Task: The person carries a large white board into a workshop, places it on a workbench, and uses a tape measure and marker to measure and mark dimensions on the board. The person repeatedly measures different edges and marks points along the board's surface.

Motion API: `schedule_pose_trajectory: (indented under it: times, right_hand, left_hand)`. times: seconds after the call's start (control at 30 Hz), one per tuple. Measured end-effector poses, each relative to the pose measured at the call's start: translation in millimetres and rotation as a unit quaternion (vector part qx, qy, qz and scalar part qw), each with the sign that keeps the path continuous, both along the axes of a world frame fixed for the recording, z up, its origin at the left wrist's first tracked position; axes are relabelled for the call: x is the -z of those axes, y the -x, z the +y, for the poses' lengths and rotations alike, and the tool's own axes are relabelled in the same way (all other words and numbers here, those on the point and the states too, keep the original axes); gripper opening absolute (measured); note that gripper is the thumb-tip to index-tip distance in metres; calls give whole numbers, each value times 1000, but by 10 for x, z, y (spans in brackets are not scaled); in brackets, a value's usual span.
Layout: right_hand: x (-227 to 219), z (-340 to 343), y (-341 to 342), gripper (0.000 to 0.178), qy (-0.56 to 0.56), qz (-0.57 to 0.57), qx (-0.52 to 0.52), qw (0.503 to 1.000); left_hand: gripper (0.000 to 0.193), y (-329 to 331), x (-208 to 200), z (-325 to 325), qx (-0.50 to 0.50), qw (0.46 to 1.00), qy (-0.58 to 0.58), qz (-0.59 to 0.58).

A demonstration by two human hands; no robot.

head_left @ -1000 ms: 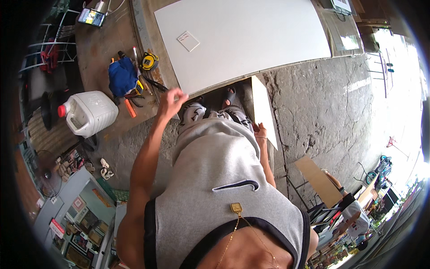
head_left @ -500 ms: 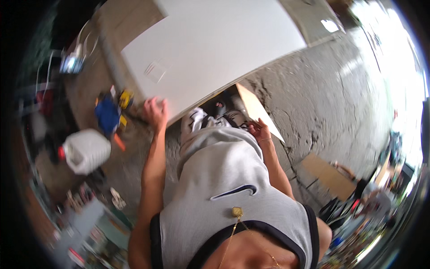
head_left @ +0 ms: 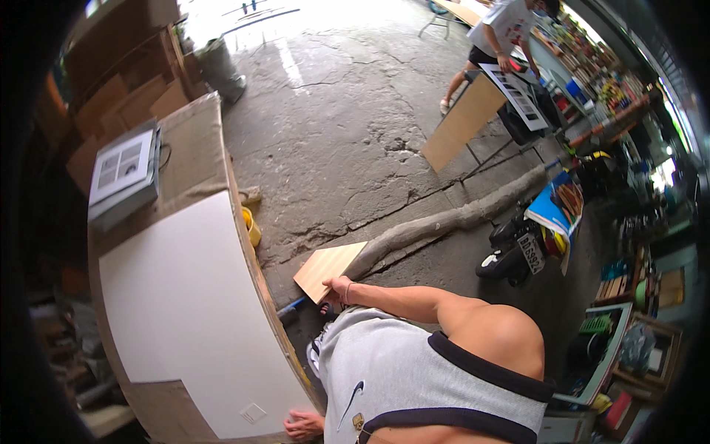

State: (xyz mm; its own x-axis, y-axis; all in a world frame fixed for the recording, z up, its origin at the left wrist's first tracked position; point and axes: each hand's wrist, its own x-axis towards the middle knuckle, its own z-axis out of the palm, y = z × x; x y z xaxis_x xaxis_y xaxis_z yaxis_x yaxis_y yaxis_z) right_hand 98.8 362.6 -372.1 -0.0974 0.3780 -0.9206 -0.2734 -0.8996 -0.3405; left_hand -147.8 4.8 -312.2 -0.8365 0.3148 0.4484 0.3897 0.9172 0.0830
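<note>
My right hand (head_left: pixel 339 288) grips the edge of a light wooden board (head_left: pixel 330 265) that hangs beside my leg. At the lower edge of the view, my left hand (head_left: pixel 304 425) rests by the near edge of a large white sheet (head_left: pixel 188 303), its fingers slightly bent and apart. That sheet lies flat on a brown-topped table (head_left: pixel 171 405). A small clear square (head_left: pixel 253 413) lies on the sheet near my left hand.
Printed panels (head_left: pixel 122 170) lie on the table's far end. A yellow container (head_left: pixel 251 226) stands beside the table. A long grey roll (head_left: pixel 451 214) crosses the cracked floor toward a parked motorbike (head_left: pixel 510 255). Another person (head_left: pixel 503 37) stands by a leaning wooden panel (head_left: pixel 466 122).
My view has swung to the right, bringing the other person, the motorbike and the long roll into clear sight. My right hand still holds the board; my left stays at the sheet's edge.
</note>
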Motion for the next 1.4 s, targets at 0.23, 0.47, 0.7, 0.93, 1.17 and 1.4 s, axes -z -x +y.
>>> schedule_pose_trajectory:
  times: [0.23,0.47,0.7,0.93,1.17,1.4]
  right_hand:
    - [-151,27,33,37,-45,-44,-67,996]
    - [-397,32,60,42,-76,-81,-103,989]
    - [-359,53,27,44,-83,-87,-125,985]
    - [-373,-11,29,43,-92,-90,-118,985]
    - [-448,-9,-45,41,-86,-84,-122,985]
    - [-22,88,-14,31,-99,-60,-17,993]
  left_hand:
    - [36,644,111,342,94,995,-23,4]
    - [36,683,314,792,155,986,-57,-15]
    - [37,678,465,837,177,981,-70,-32]
    - [38,776,540,710,199,977,-66,-41]
    - [39,734,651,614,215,974,-61,-48]
    - [40,331,759,-400,13,998,8,-64]
